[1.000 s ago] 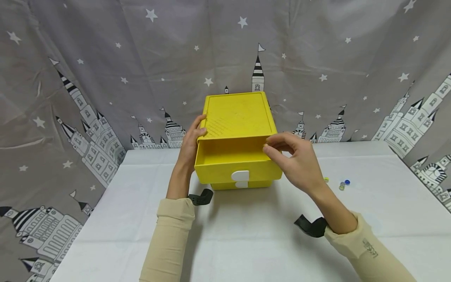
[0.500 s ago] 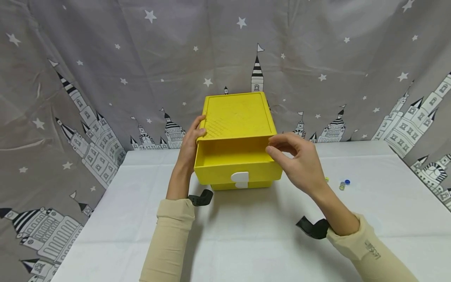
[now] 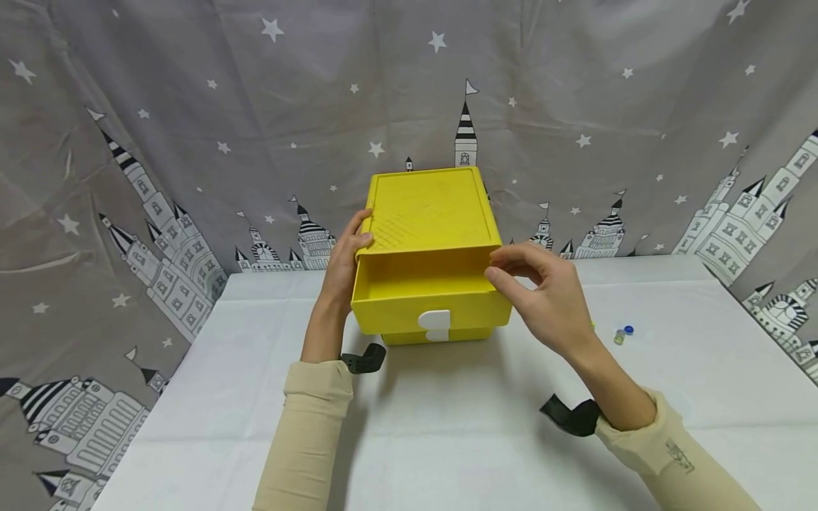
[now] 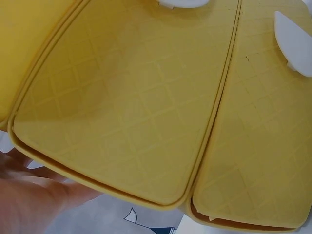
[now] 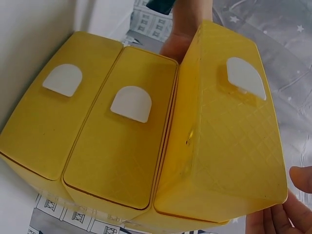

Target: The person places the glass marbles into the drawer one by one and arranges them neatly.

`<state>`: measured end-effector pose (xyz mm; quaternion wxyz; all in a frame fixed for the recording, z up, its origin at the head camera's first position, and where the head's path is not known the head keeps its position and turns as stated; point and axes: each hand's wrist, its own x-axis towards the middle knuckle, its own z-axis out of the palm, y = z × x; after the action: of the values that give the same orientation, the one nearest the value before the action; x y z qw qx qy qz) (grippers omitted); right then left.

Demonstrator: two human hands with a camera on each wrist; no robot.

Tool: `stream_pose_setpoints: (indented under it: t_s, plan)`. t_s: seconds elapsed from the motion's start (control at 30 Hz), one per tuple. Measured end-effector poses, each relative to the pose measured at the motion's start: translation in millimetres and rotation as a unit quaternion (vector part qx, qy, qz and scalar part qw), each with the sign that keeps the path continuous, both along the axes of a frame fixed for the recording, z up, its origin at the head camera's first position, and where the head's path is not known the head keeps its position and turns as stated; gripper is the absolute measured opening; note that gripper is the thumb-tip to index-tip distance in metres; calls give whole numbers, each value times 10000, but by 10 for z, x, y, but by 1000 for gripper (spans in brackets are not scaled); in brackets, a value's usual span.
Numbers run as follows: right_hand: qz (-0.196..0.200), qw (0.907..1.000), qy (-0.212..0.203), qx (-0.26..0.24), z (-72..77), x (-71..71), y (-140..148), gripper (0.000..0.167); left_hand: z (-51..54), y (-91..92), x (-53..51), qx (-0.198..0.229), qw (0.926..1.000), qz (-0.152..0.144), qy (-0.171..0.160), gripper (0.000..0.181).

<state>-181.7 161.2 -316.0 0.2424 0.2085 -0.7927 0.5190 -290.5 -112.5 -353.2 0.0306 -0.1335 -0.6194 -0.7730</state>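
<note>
A yellow drawer cabinet (image 3: 434, 209) with white pulls stands on the table, its top drawer (image 3: 390, 312) pulled out. The inside that shows in the head view is bare yellow; the right end is partly behind my right hand. My left hand (image 3: 345, 262) rests against the cabinet's left side, fingertips on the top edge. Its fingers lie along the side in the left wrist view. By the drawer's right wall is my right hand (image 3: 540, 294), fingers loosely bent, thumb apart from them. The right wrist view shows the thumb (image 5: 302, 178) clear of the drawer front and nothing held.
Right of the cabinet, a small blue cap (image 3: 629, 330) and a small clear yellowish piece (image 3: 619, 337) lie on the white cloth (image 3: 460, 440). A grey curtain (image 3: 275, 121) printed with castles hangs behind. Black straps (image 3: 575, 419) stick out at both wrists.
My right hand has drifted slightly right, from over the drawer's right end toward its outer edge, its thumb and fingers spreading a little. My left hand and the cabinet stay in place.
</note>
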Motion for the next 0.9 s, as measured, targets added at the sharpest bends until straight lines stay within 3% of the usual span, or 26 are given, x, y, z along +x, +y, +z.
stream_pose_setpoints:
  t_s: [0.67,0.9]
  plan:
    - [-80,9996,114,-237,-78,40,111,15,-10,-15,-2,51,10000,-49,-3,56]
    - [-300,9995,24,-93,-153,31,220,16,-4,-10,-2,45,9999,-94,35,57]
